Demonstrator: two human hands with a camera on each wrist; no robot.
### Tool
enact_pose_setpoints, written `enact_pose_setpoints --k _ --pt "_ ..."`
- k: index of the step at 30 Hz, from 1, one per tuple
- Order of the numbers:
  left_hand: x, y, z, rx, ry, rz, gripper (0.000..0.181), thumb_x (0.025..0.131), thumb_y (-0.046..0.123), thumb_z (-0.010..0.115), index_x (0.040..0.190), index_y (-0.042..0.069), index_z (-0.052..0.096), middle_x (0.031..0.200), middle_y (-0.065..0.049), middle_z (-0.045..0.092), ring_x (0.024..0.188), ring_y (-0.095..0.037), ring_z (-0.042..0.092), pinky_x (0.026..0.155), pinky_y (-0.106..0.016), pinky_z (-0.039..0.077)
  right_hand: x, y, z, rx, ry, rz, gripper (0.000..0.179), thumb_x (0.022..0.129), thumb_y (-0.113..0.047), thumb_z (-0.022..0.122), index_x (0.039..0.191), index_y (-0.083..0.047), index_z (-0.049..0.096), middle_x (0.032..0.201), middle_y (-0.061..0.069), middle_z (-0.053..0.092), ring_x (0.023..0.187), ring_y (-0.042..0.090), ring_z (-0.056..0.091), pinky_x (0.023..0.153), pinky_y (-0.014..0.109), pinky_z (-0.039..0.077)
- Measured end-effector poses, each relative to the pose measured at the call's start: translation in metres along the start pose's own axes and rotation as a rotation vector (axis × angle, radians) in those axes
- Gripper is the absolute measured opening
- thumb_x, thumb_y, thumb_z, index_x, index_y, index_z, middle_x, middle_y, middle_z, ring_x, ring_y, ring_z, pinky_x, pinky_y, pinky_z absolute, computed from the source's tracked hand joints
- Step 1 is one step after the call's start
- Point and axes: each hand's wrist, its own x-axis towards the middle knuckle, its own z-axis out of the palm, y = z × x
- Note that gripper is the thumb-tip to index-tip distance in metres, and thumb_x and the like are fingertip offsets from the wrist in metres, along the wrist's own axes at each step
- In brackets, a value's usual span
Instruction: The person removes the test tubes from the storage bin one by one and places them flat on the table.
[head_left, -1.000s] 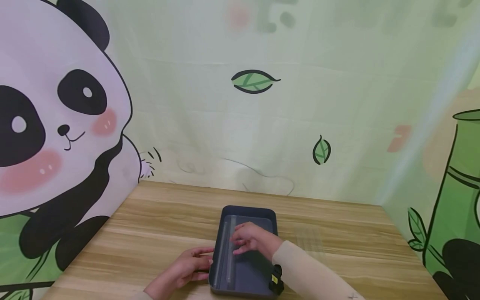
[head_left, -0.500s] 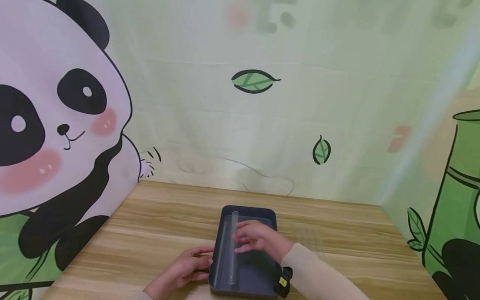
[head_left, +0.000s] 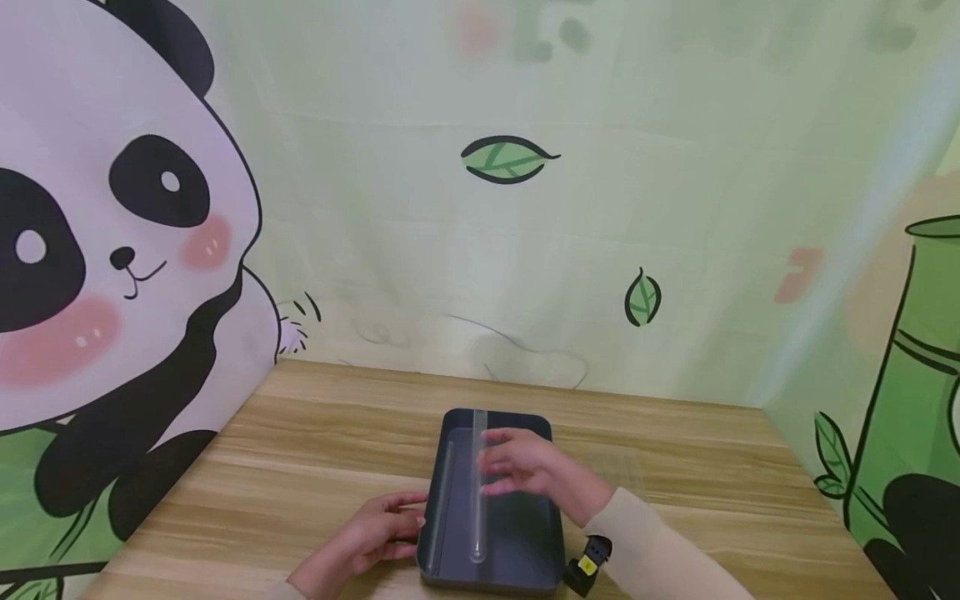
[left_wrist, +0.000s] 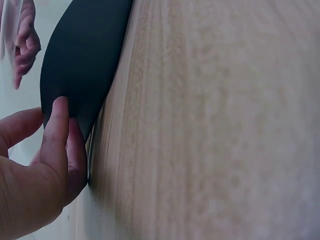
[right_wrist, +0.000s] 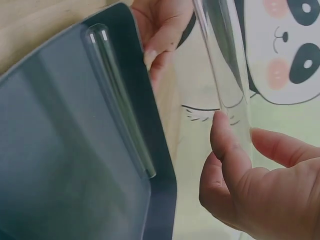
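My right hand pinches a clear test tube between thumb and fingers, above the dark blue-grey tray. Its rounded, closed end points toward me in the head view. Inside the tray, along its left wall, lies a second clear test tube. My left hand is at the tray's left side, its fingertips touching the outer wall. In the left wrist view, those fingers lie fairly straight against the dark wall.
Several faint transparent tubes appear to lie on the wooden table, right of the tray and partly behind my right forearm. A cloth backdrop with a panda and leaves encloses the table.
The right hand has lifted the test tube up from beside the other tube and shifted it slightly right. My left hand stays at the tray's side.
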Motion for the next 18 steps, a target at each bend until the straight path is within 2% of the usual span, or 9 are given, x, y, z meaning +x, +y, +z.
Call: enact_pose_setpoints --k 6,11,18 --pt "-0.001 0.002 -0.001 0.008 0.005 0.001 0.060 0.097 0.006 0.062 0.149 -0.011 0.040 0.123 -0.010 0.072 0.100 -0.013 0.070 0.079 -0.030 0.062 -0.010 -0.004 -0.008 0.011 -0.047 -0.042 0.057 0.100 0.000 0.054 0.153 0.004 0.033 0.095 0.003 0.059 0.084 0.012 0.061 0.081 0.039 0.064" --pt "-0.002 0.002 -0.001 0.007 0.010 0.002 0.060 0.096 0.006 0.063 0.149 -0.011 0.040 0.129 -0.015 0.069 0.100 -0.013 0.070 0.079 -0.030 0.062 -0.016 -0.003 -0.014 0.024 -0.066 -0.060 0.058 0.101 0.000 0.052 0.154 0.004 0.030 0.102 0.003 0.057 0.085 0.011 0.059 0.083 0.038 0.064" --pt "-0.001 0.000 -0.001 0.012 -0.005 0.006 0.061 0.097 0.007 0.062 0.150 -0.011 0.039 0.123 -0.008 0.072 0.100 -0.012 0.070 0.078 -0.029 0.061 -0.022 0.005 -0.030 0.010 -0.071 -0.067 0.059 0.102 -0.002 0.051 0.156 0.004 0.027 0.100 0.001 0.057 0.088 0.011 0.059 0.081 0.035 0.064"
